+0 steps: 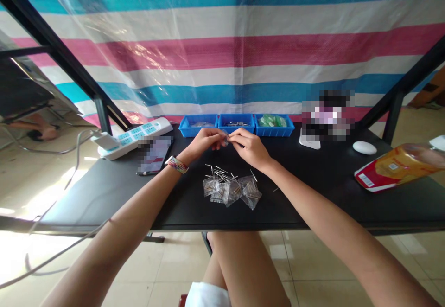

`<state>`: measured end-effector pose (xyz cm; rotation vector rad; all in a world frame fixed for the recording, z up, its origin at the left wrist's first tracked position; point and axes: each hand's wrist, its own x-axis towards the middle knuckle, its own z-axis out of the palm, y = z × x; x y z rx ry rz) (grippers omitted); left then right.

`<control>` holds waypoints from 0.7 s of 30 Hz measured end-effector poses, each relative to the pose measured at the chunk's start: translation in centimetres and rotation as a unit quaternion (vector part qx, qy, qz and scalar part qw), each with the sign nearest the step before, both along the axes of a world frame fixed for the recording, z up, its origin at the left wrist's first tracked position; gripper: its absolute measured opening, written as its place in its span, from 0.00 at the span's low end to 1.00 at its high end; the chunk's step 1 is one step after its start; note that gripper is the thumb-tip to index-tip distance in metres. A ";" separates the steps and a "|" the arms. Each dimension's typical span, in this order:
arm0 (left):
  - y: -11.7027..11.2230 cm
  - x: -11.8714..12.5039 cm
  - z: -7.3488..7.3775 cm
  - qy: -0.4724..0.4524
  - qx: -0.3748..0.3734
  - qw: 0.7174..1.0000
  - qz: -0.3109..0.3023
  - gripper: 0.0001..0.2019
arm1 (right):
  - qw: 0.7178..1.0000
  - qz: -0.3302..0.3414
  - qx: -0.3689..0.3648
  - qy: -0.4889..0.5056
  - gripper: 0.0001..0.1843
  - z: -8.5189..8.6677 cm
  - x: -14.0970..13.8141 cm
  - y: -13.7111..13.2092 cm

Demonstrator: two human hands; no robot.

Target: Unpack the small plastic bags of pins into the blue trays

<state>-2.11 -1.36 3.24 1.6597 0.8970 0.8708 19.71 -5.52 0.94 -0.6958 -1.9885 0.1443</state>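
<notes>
Above the black table [194, 205], my left hand [205, 142] and my right hand [251, 147] meet, both with fingers pinched. Between their fingertips is a small clear plastic bag [225, 136], mostly covered by the fingers; its contents cannot be made out. Nearer to me lies a pile of small clear bags [225, 192] with thin pieces inside. Loose thin metal pins [219, 172] lie just behind that pile. Beyond my hands stand three blue bins: the left bin [198, 133] holds clear bags, the middle bin [236, 117] metal pins, the right bin [274, 133] green packets.
To the left are a white power strip [139, 133] with a plugged-in adapter and a phone [156, 154]. A bottle [396, 165] lies at the right, near a white oval object [364, 148] and a white box [309, 141]. A striped sheet [208, 52] hangs behind.
</notes>
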 end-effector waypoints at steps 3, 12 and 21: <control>0.3 -0.2 -0.1 -0.015 0.027 0.999 0.027 0.16 | 1.000 -0.010 -0.001 0.001 0.18 0.4 -0.1 -0.2; 1.9 -1.7 -0.5 -0.072 0.061 0.965 0.244 0.20 | 0.982 0.095 -0.138 -0.091 0.10 1.4 -1.4 -2.3; 1.8 -1.6 0.0 -0.142 -0.017 0.949 0.282 0.31 | 0.964 0.072 -0.254 -0.029 0.10 2.6 -0.6 -1.6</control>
